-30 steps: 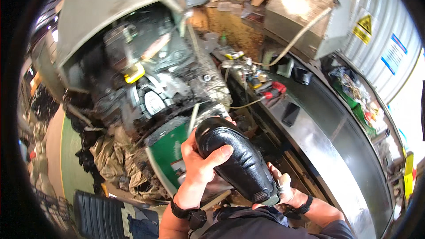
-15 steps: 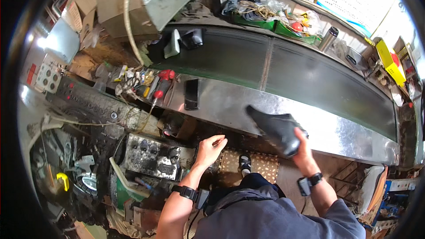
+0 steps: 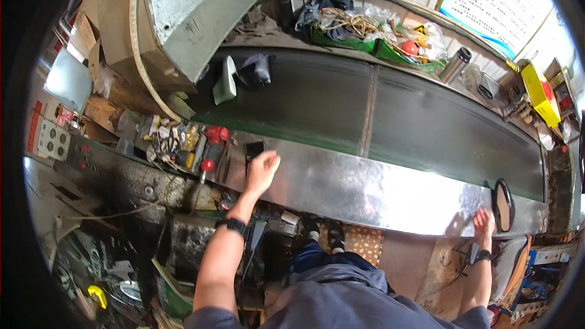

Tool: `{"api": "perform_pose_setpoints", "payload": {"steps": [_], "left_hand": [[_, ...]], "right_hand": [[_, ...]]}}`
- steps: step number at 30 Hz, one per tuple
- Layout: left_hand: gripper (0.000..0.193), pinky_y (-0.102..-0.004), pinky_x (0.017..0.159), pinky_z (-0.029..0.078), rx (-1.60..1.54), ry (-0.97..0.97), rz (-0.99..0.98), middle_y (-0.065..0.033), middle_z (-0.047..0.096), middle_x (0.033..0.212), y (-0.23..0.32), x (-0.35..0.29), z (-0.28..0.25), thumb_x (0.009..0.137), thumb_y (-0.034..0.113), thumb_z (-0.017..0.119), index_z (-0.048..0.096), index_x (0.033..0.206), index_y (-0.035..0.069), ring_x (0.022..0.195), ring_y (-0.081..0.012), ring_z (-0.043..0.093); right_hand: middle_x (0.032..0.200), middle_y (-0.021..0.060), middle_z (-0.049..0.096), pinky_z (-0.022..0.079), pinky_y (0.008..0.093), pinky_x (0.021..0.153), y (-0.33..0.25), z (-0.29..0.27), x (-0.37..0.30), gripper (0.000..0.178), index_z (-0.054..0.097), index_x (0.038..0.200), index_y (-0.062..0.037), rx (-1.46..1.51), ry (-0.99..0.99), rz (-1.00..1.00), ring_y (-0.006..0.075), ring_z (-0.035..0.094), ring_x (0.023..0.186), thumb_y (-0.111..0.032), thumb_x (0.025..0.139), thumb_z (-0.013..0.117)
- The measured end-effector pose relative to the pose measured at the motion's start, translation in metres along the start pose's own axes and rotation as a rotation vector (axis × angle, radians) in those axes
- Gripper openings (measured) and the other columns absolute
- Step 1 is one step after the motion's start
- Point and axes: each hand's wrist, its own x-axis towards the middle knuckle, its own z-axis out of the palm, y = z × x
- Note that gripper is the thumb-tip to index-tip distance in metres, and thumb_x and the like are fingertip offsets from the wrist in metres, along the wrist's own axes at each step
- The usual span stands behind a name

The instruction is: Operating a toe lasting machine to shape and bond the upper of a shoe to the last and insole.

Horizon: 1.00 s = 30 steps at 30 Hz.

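Note:
Toward the right end of the metal ledge [image 3: 341, 176], my right hand [image 3: 483, 225] is beside a black shoe [image 3: 503, 206] with a beige oval face rimmed in black. Its fingers look spread and grip nothing; whether they brush the shoe I cannot tell. Farther left, my left hand [image 3: 261, 172] is raised over the ledge with its fingers curled in, and nothing shows in them. It partly covers a black phone [image 3: 256, 147]. At the left of the dark conveyor belt [image 3: 304, 97], a black shoe with a pale sole [image 3: 225, 82] lies next to another dark shoe [image 3: 256, 70].
A red power tool [image 3: 213, 140] lies among small bottles and cords left of the phone. Behind the belt stand green trays [image 3: 347, 39] of cords and bags, and a metal flask [image 3: 456, 64]. A grey metal hood [image 3: 195, 12] overhangs the belt's left end.
My right hand has moved right and let go of the black shoe, which now rests on the ledge. My left hand has moved up and left to the phone. The view has shifted slightly.

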Motion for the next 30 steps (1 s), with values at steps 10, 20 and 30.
{"api": "perform_pose_setpoints", "payload": {"steps": [10,20,30], "left_hand": [[0.1,-0.0491,0.112,0.042,0.424,0.093,-0.053,-0.025,0.043,0.152,-0.009,0.325,-0.029,0.079,0.015,0.076,0.018,0.161,0.014,0.139,-0.0442,0.044],[0.037,-0.0338,0.083,0.055,0.034,-0.74,0.068,-0.0154,0.074,0.09,0.068,0.376,0.014,0.098,0.033,0.066,0.072,0.109,-0.001,0.091,-0.0205,0.073],[0.117,-0.0629,0.121,0.021,0.627,0.25,-0.607,-0.028,0.016,0.166,-0.112,0.361,-0.075,0.07,0.032,0.086,0.016,0.164,0.032,0.154,-0.0446,0.018]], "right_hand": [[0.102,0.0189,0.075,0.061,0.0329,0.077,0.073,0.359,-0.217,0.051,0.05,0.143,0.0034,-0.76,-0.735,0.024,0.022,0.074,0.086,-0.002,0.095,0.068],[0.15,0.0198,0.048,0.051,0.0545,0.106,0.13,0.536,-0.218,0.091,0.015,0.162,-0.0128,-0.21,-0.68,0.554,0.031,0.055,0.13,-0.021,0.095,0.076],[0.124,0.0085,0.061,0.049,0.0657,0.104,0.136,0.49,-0.2,0.031,0.054,0.123,-0.0159,0.099,-0.403,0.473,0.0292,0.061,0.119,-0.007,0.096,0.069]]}}
